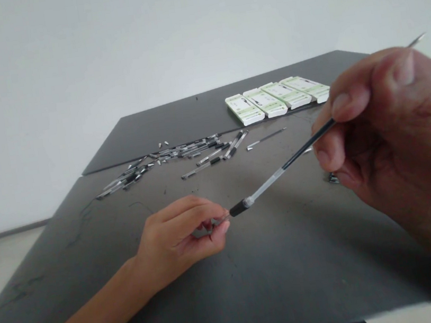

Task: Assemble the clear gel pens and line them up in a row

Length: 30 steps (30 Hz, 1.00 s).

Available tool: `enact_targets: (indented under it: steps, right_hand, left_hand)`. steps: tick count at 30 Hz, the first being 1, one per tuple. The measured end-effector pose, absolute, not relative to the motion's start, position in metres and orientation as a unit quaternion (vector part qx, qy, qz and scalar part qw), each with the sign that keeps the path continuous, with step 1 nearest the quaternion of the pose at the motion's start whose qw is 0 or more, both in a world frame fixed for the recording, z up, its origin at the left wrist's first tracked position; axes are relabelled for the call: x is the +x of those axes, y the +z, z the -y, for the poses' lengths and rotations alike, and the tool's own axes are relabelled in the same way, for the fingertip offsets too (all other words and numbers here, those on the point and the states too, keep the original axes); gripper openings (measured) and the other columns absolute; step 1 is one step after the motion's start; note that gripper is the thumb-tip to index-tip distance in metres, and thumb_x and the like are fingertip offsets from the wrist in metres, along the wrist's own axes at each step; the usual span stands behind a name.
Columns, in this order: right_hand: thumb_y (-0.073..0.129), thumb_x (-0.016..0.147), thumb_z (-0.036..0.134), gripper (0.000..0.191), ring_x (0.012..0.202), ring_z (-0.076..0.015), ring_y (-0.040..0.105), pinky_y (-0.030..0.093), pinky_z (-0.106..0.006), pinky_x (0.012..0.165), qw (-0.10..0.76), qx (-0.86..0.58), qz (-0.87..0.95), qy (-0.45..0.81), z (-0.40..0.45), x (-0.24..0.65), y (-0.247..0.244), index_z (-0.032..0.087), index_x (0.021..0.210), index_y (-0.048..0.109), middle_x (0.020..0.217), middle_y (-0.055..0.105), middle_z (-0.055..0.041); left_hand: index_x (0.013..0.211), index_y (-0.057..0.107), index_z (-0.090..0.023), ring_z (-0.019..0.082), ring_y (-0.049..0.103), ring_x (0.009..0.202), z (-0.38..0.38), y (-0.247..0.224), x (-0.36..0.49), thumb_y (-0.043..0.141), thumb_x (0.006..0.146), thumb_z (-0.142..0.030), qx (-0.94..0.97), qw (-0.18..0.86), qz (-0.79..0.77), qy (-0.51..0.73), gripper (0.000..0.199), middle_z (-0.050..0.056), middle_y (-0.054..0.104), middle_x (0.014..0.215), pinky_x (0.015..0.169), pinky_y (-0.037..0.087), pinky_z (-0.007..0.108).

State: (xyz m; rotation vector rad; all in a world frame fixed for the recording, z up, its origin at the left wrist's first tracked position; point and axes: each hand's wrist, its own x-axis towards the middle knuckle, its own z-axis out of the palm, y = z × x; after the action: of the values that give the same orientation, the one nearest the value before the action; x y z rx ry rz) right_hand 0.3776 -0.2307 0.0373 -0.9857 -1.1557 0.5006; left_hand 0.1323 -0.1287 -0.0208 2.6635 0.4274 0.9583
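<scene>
Pinching a pen refill (281, 169) in the right hand (391, 131), black end just beside the left hand (178, 241), whose fingers pinch a small clear piece (203, 231). Loose pens (167, 160) lie beyond the refill, white boxes (276, 98) behind them.

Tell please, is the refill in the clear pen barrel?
Partly in: the refill sticks out of the barrel, pinched by the right hand.

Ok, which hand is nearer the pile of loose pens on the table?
Left. The left hand is just in front of the pile of loose pens, not touching it; the right hand is much farther off to the pile's right.
</scene>
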Motion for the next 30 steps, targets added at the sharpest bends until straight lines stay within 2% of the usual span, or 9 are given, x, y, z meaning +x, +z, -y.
enact_targets:
  steps: [8,12,15,17,19,22,24,27,30]
  right_hand:
    - [0.063,0.108,0.045,0.028,0.05,-0.0124,0.052,0.033,-0.028,0.037,0.662,-0.455,0.556,0.211,0.23,0.378,0.029,0.031,0.089,0.077,0.071,0.065,0.0016]
    - [0.064,0.108,0.045,0.027,0.048,-0.009,0.05,0.034,-0.027,0.038,0.571,-0.478,0.636,0.2,0.227,0.377,0.022,0.034,0.092,0.083,0.073,0.07,0.0034]
    - [0.075,0.1,0.048,0.022,0.052,-0.0114,0.055,0.041,-0.027,0.044,0.524,-0.476,0.672,0.216,0.224,0.379,0.017,0.037,0.117,0.085,0.069,0.07,0.0037]
    - [0.081,0.094,0.054,0.048,0.054,-0.0135,0.055,0.041,-0.028,0.045,0.519,-0.475,0.673,0.23,0.222,0.382,0.014,0.039,0.14,0.076,0.069,0.07,0.0035]
    - [0.076,0.094,0.064,0.063,0.051,-0.0139,0.05,0.037,-0.03,0.043,0.529,-0.476,0.66,0.241,0.22,0.388,0.012,0.04,0.151,0.067,0.071,0.071,0.0021]
    - [0.056,0.101,0.075,0.061,0.047,-0.0151,0.044,0.031,-0.033,0.039,0.564,-0.495,0.618,0.234,0.213,0.396,0.008,0.037,0.145,0.074,0.068,0.069,-0.0018]
    - [0.051,0.105,0.071,0.053,0.048,-0.0159,0.044,0.03,-0.035,0.04,0.572,-0.533,0.59,0.203,0.207,0.4,0.003,0.036,0.13,0.082,0.072,0.07,-0.0044]
    - [0.067,0.1,0.062,0.033,0.058,-0.0201,0.055,0.039,-0.035,0.047,0.53,-0.607,0.582,0.113,0.195,0.406,-0.011,0.038,0.115,0.086,0.081,0.074,-0.0045]
    - [0.078,0.091,0.061,0.03,0.074,-0.0277,0.07,0.049,-0.039,0.055,0.437,-0.622,0.648,0.047,0.177,0.404,-0.024,0.04,0.111,0.086,0.088,0.079,-0.0036]
  left_hand:
    - [0.099,0.068,-0.03,0.011,0.072,0.068,0.131,-0.021,0.133,0.071,0.095,-0.012,0.924,0.154,-0.152,0.316,0.018,-0.004,0.079,0.087,0.063,0.061,0.021]
    - [0.097,0.068,-0.029,0.011,0.07,0.066,0.132,-0.022,0.134,0.071,0.094,-0.012,0.916,0.174,-0.152,0.329,0.018,-0.004,0.078,0.085,0.061,0.06,0.02]
    - [0.093,0.067,-0.027,0.009,0.069,0.064,0.132,-0.02,0.136,0.072,0.092,-0.011,0.912,0.167,-0.155,0.342,0.017,-0.005,0.077,0.081,0.061,0.059,0.018]
    - [0.091,0.068,-0.024,0.008,0.069,0.063,0.132,-0.02,0.137,0.073,0.09,-0.01,0.908,0.159,-0.146,0.36,0.015,-0.004,0.076,0.079,0.063,0.059,0.016]
    - [0.09,0.07,-0.02,0.007,0.069,0.062,0.132,-0.021,0.139,0.073,0.088,-0.008,0.898,0.157,-0.129,0.389,0.012,-0.003,0.077,0.078,0.064,0.057,0.014]
    - [0.088,0.073,-0.017,0.006,0.068,0.06,0.134,-0.026,0.141,0.074,0.084,-0.009,0.883,0.161,-0.118,0.425,0.009,-0.002,0.078,0.077,0.064,0.056,0.012]
    - [0.088,0.074,-0.016,0.007,0.068,0.061,0.135,-0.029,0.143,0.074,0.083,-0.01,0.878,0.168,-0.114,0.433,0.007,-0.002,0.077,0.076,0.063,0.055,0.013]
    - [0.088,0.073,-0.015,0.008,0.069,0.064,0.136,-0.032,0.144,0.071,0.086,-0.013,0.873,0.172,-0.082,0.449,0.003,-0.002,0.075,0.076,0.064,0.055,0.014]
    - [0.085,0.071,-0.014,0.008,0.067,0.063,0.135,-0.033,0.147,0.067,0.087,-0.015,0.852,0.151,-0.041,0.5,0.005,-0.002,0.074,0.074,0.064,0.055,0.015]
